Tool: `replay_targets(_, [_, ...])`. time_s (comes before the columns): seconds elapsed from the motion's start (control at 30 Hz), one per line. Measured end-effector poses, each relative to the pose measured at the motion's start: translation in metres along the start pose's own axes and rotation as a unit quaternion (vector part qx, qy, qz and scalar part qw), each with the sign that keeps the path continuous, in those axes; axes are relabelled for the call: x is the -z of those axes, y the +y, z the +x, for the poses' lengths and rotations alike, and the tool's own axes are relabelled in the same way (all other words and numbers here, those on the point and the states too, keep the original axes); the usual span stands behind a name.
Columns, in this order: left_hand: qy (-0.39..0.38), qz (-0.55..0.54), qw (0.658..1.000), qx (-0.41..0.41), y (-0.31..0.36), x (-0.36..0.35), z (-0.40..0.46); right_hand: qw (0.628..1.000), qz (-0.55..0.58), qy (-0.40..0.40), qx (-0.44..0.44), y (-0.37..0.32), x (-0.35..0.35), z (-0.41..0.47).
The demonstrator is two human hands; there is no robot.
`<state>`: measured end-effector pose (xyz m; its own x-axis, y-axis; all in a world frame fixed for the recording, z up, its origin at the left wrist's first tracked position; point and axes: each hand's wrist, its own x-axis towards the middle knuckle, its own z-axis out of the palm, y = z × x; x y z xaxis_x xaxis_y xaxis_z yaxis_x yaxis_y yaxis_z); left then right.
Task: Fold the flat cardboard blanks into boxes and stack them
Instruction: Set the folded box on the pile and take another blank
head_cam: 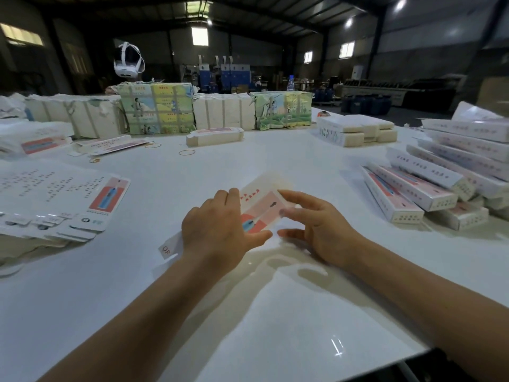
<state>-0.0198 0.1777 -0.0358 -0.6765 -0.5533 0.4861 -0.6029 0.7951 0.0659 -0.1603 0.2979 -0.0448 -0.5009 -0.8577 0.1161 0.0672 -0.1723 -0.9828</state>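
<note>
— Looking at the table [275, 312]: any boxes done?

— Folded boxes [429, 186] lie heaped at the right; none shows its inside. Flat blanks [55, 199] sit stacked at the left.

— And the blank [261, 208] in work?

— Centre, between both hands. Left hand [217, 230] lies over its left end, fingers together, thumb under the near edge. Right hand [316, 227] has fingers spread, index tip touching its right edge.

Two hands [220, 227]; three rubber bands [187, 152]

White table [275, 312] carries flat blanks [55, 199], folded boxes [429, 186], rubber bands [187, 152].
</note>
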Motion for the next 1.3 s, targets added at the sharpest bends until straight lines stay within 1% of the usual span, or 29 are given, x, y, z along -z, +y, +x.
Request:
replay_targets(0.1, [0.002, 0.000, 1.000, -0.030, 0.000, 0.000, -0.001, 1.000, -0.021, -0.014, -0.007, 0.000, 0.002, 0.000])
replay_targets(0.2, [-0.014, -0.054, 0.997, -0.054, -0.004, 0.001, -0.001, 0.998, -0.055, -0.036, 0.019, 0.001, 0.005, -0.003])
replay_targets(0.3, [-0.050, -0.104, 0.991, -0.067, -0.010, 0.004, 0.002, 0.989, -0.123, -0.073, 0.043, 0.000, 0.002, -0.009])
replay_targets(0.37, [-0.049, -0.127, 0.989, -0.064, -0.014, 0.005, 0.004, 0.982, -0.163, -0.063, 0.068, 0.000, -0.001, -0.010])
replay_targets(0.47, [-0.047, -0.145, 0.986, -0.067, -0.016, 0.005, 0.007, 0.981, -0.179, -0.011, 0.079, 0.000, -0.004, -0.008])
replay_targets(0.6, [-0.115, -0.183, 0.975, -0.059, -0.018, 0.002, 0.007, 0.977, -0.197, 0.018, 0.075, 0.002, -0.005, -0.008])
replay_targets(0.63, [-0.121, -0.188, 0.973, -0.052, -0.018, 0.002, 0.007, 0.975, -0.206, 0.035, 0.081, 0.003, -0.005, -0.007])
replay_targets(0.77, [-0.097, -0.184, 0.978, -0.023, -0.022, 0.004, 0.008, 0.942, -0.253, 0.182, 0.121, 0.003, -0.002, -0.003])
replay_targets(0.8, [-0.095, -0.177, 0.979, -0.018, -0.022, 0.004, 0.008, 0.936, -0.248, 0.213, 0.132, 0.002, -0.001, -0.004])
replay_targets(0.83, [-0.095, -0.171, 0.980, -0.015, -0.022, 0.003, 0.008, 0.933, -0.241, 0.227, 0.141, 0.002, 0.000, -0.004])
replay_targets(0.9, [-0.096, -0.164, 0.982, -0.013, -0.022, 0.003, 0.006, 0.934, -0.238, 0.216, 0.154, 0.002, 0.000, -0.006])
replay_targets(0.97, [-0.094, -0.162, 0.982, -0.014, -0.021, 0.002, 0.006, 0.944, -0.223, 0.184, 0.158, 0.002, -0.004, -0.007])
replay_targets(1.03, [-0.096, -0.160, 0.982, -0.018, -0.020, 0.001, 0.005, 0.956, -0.197, 0.157, 0.150, 0.002, -0.007, -0.007])
replay_targets(1.1, [-0.103, -0.149, 0.983, -0.031, -0.019, 0.000, 0.004, 0.962, -0.198, 0.132, 0.134, 0.003, -0.009, -0.007])
replay_targets(1.17, [-0.102, -0.133, 0.985, -0.042, -0.017, -0.002, 0.004, 0.962, -0.211, 0.124, 0.124, 0.005, -0.009, -0.007])
replay_targets(1.23, [-0.099, -0.127, 0.986, -0.050, -0.016, -0.003, 0.005, 0.966, -0.194, 0.122, 0.119, 0.004, -0.008, -0.007])
replay_targets(1.3, [-0.103, -0.127, 0.985, -0.059, -0.018, -0.005, 0.005, 0.971, -0.191, 0.102, 0.105, 0.004, -0.006, -0.007])
